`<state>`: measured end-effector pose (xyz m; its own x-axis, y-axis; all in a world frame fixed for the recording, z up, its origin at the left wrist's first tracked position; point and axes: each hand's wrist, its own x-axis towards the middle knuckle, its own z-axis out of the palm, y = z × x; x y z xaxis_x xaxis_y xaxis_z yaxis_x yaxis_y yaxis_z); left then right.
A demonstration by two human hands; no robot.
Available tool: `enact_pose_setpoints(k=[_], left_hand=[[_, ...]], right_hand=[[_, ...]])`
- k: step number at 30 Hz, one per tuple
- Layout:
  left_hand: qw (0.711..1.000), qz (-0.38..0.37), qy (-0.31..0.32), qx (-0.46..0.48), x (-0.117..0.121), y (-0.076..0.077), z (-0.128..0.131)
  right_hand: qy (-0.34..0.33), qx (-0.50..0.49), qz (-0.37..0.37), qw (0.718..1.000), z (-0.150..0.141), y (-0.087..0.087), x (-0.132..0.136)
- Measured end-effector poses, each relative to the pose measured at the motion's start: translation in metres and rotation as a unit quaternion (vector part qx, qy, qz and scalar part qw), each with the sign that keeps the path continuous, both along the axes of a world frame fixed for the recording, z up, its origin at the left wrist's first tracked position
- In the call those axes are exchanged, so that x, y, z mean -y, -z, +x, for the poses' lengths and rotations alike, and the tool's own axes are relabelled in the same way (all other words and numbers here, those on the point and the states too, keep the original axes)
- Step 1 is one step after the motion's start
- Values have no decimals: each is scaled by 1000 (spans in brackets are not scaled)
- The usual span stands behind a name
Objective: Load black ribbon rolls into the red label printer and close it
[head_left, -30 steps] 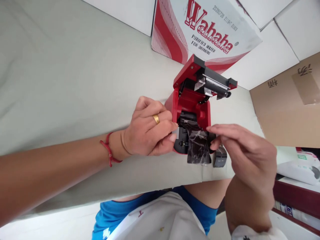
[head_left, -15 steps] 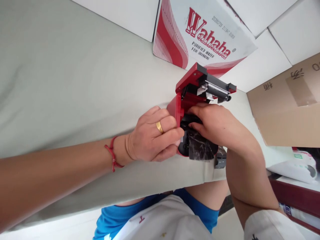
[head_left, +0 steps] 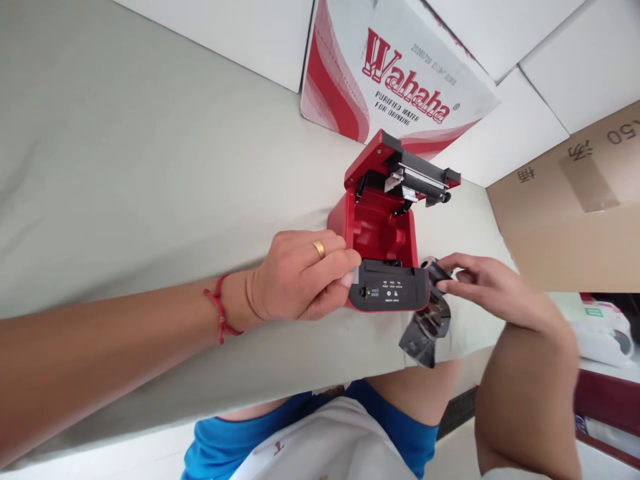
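Note:
A small red and black thermal printer [head_left: 393,295] sits on the cloth-covered surface with its lid [head_left: 373,157] raised, showing a bare red compartment. My left hand [head_left: 310,277] is closed around the printer's left wall, its thumb by the black front panel. Just right of the printer, my right hand [head_left: 477,283] pinches a small dark roll [head_left: 436,269] between thumb and fingers. From the roll a shiny, crumpled black strip [head_left: 423,339] hangs down past the printer's front corner. Part of the roll is hidden by my fingers.
Behind the printer stands a red and white water carton [head_left: 345,80]. A brown cardboard box [head_left: 565,220] is at the right. White tiles [head_left: 215,33] line the wall. A white package [head_left: 600,327] lies at the far right.
My right hand has come out of the printer's compartment and moved right, taking the dark roll and its strip along. My left hand stays on the printer; the lid remains up.

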<state>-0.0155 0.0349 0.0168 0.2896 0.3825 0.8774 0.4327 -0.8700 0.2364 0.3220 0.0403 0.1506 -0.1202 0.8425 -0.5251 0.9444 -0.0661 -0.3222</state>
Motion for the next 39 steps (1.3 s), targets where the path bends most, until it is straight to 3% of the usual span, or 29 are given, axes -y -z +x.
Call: enact_pose_setpoints(k=[4,10,17,19,22,25,29,31,33,39], left_hand=[[1000,6,7,7,-1,-1,0],[1000,-1,9,-3,0,-1,0],[1000,-6,17,11,0,0,1],[1000,-8,15,12,0,1,2],[999,-10,23,19,-1,2,2],[999,-6,24,26,-1,4,3],[999,2,18,26,-1,5,5],[1000,4,16,25,-1,6,5],[1000,7,15,22,-1,6,6],[999,35,3,22,-3,3,6]], right_hand=[[21,-7,-11,1000,-9,37,-6],[100,108,123,981,23,40,-12],[59,108,95,988,42,61,-6],[43,107,92,989,43,60,-5],[15,100,77,992,47,36,2],[-56,67,53,995,60,-14,18],[-265,52,113,956,70,-75,38],[-307,52,145,939,54,-86,36],[-310,17,171,935,21,-83,26],[-205,-46,182,960,-84,-38,-11]])
